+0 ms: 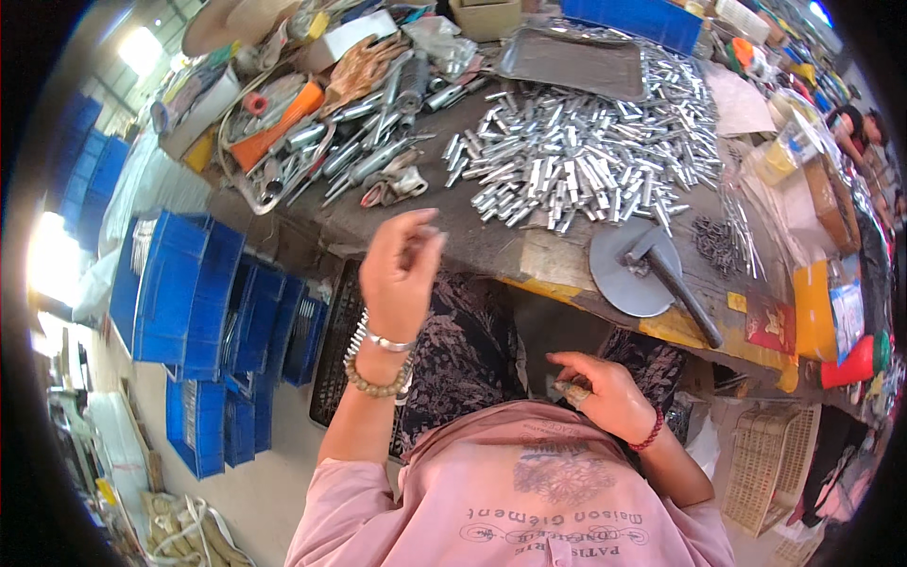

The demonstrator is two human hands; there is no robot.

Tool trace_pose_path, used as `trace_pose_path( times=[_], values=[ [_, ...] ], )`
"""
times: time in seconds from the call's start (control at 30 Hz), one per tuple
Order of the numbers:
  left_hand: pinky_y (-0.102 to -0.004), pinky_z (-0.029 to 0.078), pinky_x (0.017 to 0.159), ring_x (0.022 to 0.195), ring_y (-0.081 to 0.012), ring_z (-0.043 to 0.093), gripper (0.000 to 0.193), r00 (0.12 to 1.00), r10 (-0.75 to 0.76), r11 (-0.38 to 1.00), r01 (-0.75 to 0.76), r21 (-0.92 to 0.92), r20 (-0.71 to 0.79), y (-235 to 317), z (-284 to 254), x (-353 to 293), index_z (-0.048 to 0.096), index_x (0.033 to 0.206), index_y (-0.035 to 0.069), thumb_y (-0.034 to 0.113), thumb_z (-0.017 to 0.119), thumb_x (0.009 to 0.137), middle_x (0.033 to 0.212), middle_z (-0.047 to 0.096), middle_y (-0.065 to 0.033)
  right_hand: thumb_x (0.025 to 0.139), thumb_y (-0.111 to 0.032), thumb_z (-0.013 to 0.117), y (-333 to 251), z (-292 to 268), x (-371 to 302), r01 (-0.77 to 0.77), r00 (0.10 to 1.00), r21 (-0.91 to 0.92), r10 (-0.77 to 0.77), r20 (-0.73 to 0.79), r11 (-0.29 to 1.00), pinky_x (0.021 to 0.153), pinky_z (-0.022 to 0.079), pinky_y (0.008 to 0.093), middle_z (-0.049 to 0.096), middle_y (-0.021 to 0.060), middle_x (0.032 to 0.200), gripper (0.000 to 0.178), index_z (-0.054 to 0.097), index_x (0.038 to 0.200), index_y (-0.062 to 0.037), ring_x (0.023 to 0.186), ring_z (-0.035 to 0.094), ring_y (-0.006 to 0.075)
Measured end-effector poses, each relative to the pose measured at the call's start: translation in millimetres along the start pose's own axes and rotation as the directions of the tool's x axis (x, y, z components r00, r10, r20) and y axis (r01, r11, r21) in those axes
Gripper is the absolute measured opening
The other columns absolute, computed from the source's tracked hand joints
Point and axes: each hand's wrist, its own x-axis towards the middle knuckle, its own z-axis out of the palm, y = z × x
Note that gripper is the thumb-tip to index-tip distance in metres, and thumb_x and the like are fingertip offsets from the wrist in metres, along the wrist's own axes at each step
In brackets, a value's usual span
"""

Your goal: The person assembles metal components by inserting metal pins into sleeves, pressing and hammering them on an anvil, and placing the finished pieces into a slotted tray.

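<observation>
My left hand (402,274), slightly blurred, is raised at the near table edge. Its fingers are loosely bent and apart from the thumb, and I see nothing in them. Beyond it lies a crumpled, stained cloth glove (395,183). Low over my lap, my right hand (609,395) has its index finger stretched out and the others partly bent, with nothing visible in them. On the table, a big heap of short silver metal tubes (586,151) spreads out. A round grey metal plate (614,274) with a dark bar handle (685,298) sits at the front edge.
A dark metal tray (572,64) rests on the heap's far side. Left of it lie metal tools (364,151) and an orange glove (364,71). Small dark parts (720,244) lie to the right. Stacked blue bins (175,293) stand on the left floor, a beige plastic basket (763,463) at right.
</observation>
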Motion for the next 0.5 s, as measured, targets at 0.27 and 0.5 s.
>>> trace_pose_path(
  times=[0.27, 0.5],
  values=[
    [-0.0363, 0.055, 0.076, 0.080, -0.0232, 0.065, 0.038, 0.971, 0.019, 0.848, -0.141, 0.511, 0.237, 9, 50, 31, 0.066, 0.126, 0.013, 0.004, 0.075, 0.090, 0.096, 0.070, -0.0076, 0.091, -0.004, 0.073, 9, -8, -20, 0.004, 0.997, -0.042, -0.007, -0.079, 0.999, 0.082, 0.059, 0.0374, 0.077, 0.0170, 0.108, 0.046, 0.067, 0.137, -0.0048, 0.093, 0.076, 0.0290],
    [-0.0310, 0.055, 0.081, 0.086, -0.0135, 0.065, 0.034, 0.968, -0.155, 0.959, 0.099, 0.267, 0.195, 3, 32, 31, 0.065, 0.124, 0.007, 0.001, 0.073, 0.092, 0.098, 0.068, -0.0039, 0.090, -0.010, 0.073, 0, -32, -33, 0.064, 0.988, -0.087, -0.075, -0.131, 0.994, 0.083, 0.060, 0.0431, 0.077, 0.0167, 0.109, 0.044, 0.068, 0.134, -0.0078, 0.096, 0.075, 0.0355]
  ],
)
